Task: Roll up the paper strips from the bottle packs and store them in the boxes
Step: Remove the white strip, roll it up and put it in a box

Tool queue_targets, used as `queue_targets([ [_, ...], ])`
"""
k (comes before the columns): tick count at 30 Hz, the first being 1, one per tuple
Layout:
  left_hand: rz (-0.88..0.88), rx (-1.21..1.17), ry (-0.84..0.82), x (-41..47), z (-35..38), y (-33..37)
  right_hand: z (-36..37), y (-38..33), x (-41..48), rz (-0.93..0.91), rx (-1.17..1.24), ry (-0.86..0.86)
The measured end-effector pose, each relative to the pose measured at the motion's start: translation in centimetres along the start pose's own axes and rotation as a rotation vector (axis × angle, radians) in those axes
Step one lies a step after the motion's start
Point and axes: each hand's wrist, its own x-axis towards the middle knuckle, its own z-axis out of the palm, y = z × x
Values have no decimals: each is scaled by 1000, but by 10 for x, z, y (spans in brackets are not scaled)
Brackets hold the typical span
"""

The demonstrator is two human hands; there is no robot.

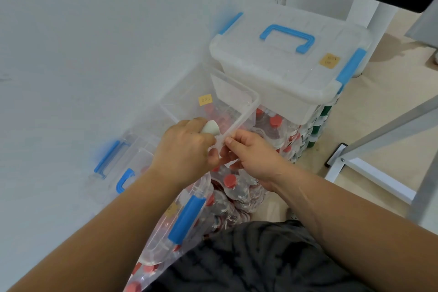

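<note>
My left hand [183, 149] is closed around a white roll of paper strip [210, 127], whose end shows above my fingers. My right hand [248, 152] pinches the strip's loose end right beside the left, over the near corner of an open clear box [246, 111] with a yellow label. Both hands hover above shrink-wrapped packs of red-capped bottles [231, 181]. A closed white box [291, 54] with a blue handle and blue clips rests on another bottle pack behind.
A clear lid with blue clips [187, 218] leans near my lap. Another clear box lid with blue handle [123, 180] lies by the white wall on the left. White metal table legs [379, 173] stand on the beige floor to the right.
</note>
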Motion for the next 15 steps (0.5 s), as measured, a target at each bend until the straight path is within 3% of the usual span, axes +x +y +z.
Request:
queue_targets([
  [15, 105, -13, 219, -1, -3, -9, 4, -2, 0, 20, 17, 18],
])
